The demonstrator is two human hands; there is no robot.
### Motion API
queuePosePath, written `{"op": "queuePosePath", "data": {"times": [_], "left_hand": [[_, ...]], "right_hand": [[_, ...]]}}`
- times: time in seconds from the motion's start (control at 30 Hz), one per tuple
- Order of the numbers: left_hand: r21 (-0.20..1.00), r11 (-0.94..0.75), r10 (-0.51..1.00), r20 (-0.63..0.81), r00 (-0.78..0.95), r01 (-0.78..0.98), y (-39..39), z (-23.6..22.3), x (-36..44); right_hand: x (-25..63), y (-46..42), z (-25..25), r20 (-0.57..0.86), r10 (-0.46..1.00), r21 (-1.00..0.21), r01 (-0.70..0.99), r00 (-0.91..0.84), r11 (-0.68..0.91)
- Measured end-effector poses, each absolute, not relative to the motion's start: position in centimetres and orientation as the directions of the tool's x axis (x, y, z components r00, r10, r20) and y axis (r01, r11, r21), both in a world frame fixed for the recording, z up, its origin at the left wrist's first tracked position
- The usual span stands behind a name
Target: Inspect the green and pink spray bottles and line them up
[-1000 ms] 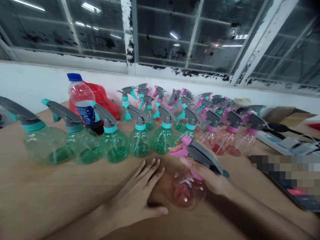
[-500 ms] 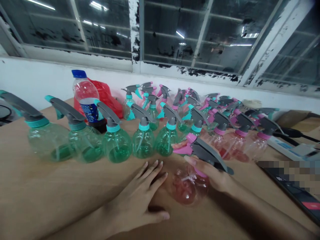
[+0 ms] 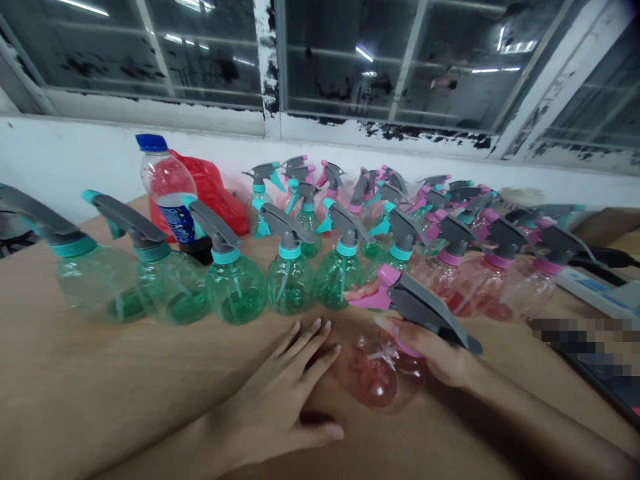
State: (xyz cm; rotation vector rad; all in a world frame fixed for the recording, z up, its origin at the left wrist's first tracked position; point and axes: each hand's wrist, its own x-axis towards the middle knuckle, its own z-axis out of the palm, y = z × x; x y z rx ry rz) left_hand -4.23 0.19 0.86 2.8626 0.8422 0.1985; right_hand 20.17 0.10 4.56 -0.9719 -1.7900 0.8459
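Note:
My right hand (image 3: 430, 347) is wrapped round the neck of a pink spray bottle (image 3: 383, 380) with a pink-and-grey trigger head. The bottle is see-through, with a dip tube inside, and leans over the tabletop; part of its neck is hidden by my fingers. My left hand (image 3: 285, 393) lies flat on the wooden table (image 3: 150, 387) left of that bottle, fingers stretched and holding nothing. Just behind my hands stands a row of spray bottles: green ones (image 3: 290, 287) with turquoise collars on the left, pink ones (image 3: 493, 290) on the right, with a little liquid in several.
More spray bottles (image 3: 310, 217) crowd the back by the wall. At the back left stand a soda bottle (image 3: 175, 193) with a blue cap and a red plastic bag (image 3: 220, 197). A dark phone-like device (image 3: 595, 373), partly blurred out, lies at the right edge.
The view has shifted slightly, so the right-side bottles and the device sit further right. Both hands keep the same pose, with the right still gripping the pink spray bottle.

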Motion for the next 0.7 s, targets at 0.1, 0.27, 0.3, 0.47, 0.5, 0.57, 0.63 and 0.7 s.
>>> {"op": "queuePosePath", "data": {"times": [0.1, 0.27, 0.3, 0.47, 0.5, 0.57, 0.63, 0.7], "left_hand": [[0.178, -0.829, 0.549, 0.076, 0.833, 0.53, 0.2, 0.9, -4.3], [0.178, -0.835, 0.542, 0.106, 0.834, 0.52, 0.2, 0.8, -4.3], [0.174, -0.836, 0.542, 0.11, 0.833, 0.521, 0.2, 0.7, -4.3], [0.141, -0.837, 0.542, 0.082, 0.836, 0.529, 0.2, 0.6, -4.3], [0.138, -0.837, 0.542, 0.078, 0.837, 0.529, 0.2, 0.6, -4.3], [0.138, -0.838, 0.541, 0.082, 0.837, 0.528, 0.2, 0.7, -4.3], [0.141, -0.838, 0.541, 0.085, 0.837, 0.527, 0.2, 0.7, -4.3], [0.144, -0.839, 0.539, 0.085, 0.838, 0.525, 0.2, 0.8, -4.2]], "right_hand": [[19.9, 0.1, 4.8, 0.375, 0.886, -0.867, 0.236, -0.272, 0.439], [19.6, -0.3, 5.7, 0.412, 0.874, -0.86, 0.207, -0.257, 0.466], [19.5, -0.4, 5.8, 0.414, 0.871, -0.857, 0.208, -0.264, 0.471], [19.2, 0.0, 6.0, 0.423, 0.87, -0.867, 0.165, -0.254, 0.47], [19.2, 0.1, 6.0, 0.42, 0.871, -0.87, 0.159, -0.253, 0.466], [19.1, 0.1, 6.1, 0.419, 0.872, -0.869, 0.166, -0.254, 0.466], [19.2, 0.0, 6.1, 0.428, 0.869, -0.859, 0.189, -0.247, 0.477], [19.2, -0.2, 6.0, 0.426, 0.872, -0.852, 0.217, -0.243, 0.477]]}}
